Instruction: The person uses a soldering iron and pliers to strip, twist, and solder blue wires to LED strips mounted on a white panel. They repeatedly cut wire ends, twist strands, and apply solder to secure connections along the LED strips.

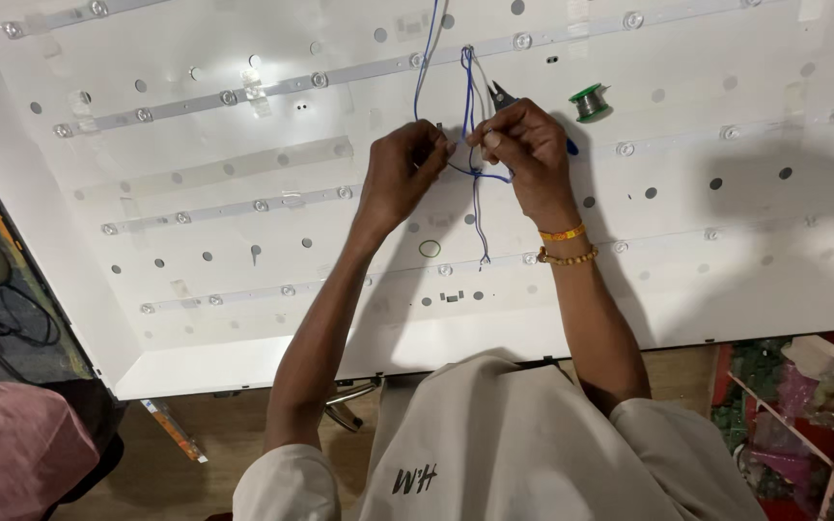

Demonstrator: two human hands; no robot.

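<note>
Over white panel (195,318): two hands, left hand (400,172), right hand (525,147), gripping wires (473,116).

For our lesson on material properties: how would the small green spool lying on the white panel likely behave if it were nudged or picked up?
The green spool is round with flanges, so a nudge might set it rolling across the white panel. It looks small beside the right hand, so probably easy to lift, though wound metal wire could feel heavy for its size.

We see the left hand (403,164) and right hand (523,145) pinching blue and white wires (473,116) above a white backlight panel (243,318). A green solder spool (590,101) lies at the right hand's two o'clock, with cutters (501,94) just beside the fingers.
</note>
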